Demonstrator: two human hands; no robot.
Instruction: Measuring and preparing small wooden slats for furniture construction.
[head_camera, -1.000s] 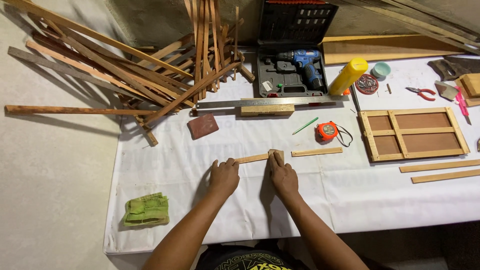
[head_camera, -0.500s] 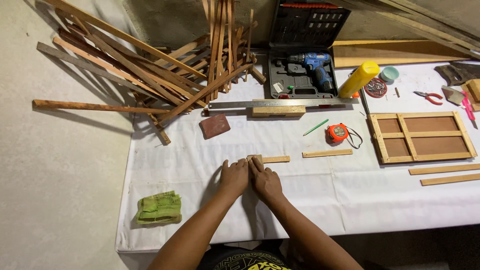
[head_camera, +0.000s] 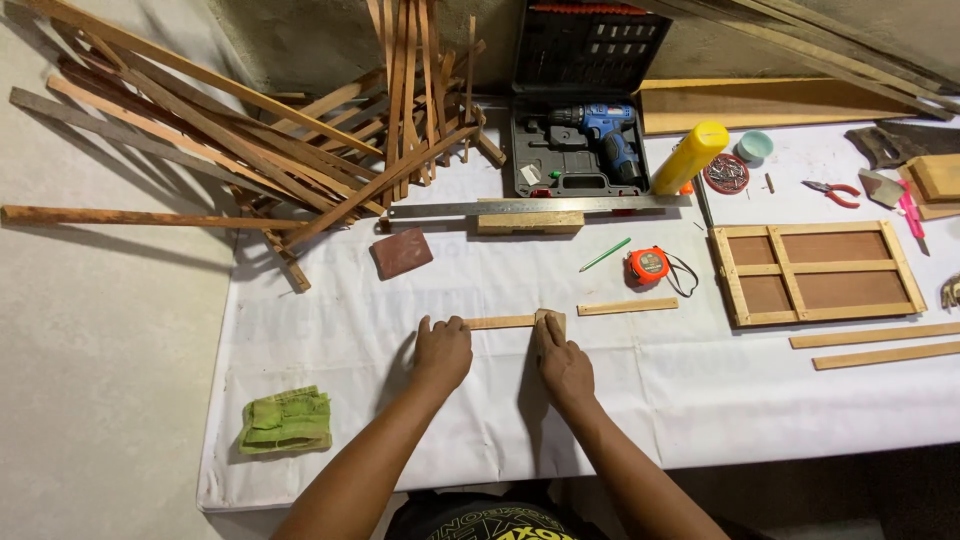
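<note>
A woodworking workshop: piled wood slats (head_camera: 300, 160), cordless drill (head_camera: 600, 135) (in its case), tape measure (head_camera: 648, 266).

Bright, even overhead light, soft shadows just left of the fingers (head_camera: 430, 330), sharp focus, slight wide-angle bowing at edges.

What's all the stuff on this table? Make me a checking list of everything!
Surface: white cloth covers the table.
Job's things: thin wood strip with a small sanding block on its right end.
Clutter: wooden frame, blue drill in its open case, orange tape measure, metal ruler, yellow bottle, green rag.
Hands: left hand presses the strip's left end; right hand rests on the block.
Cables: nothing seen.
Surroundings: heap of wood slats at the far left.
</note>
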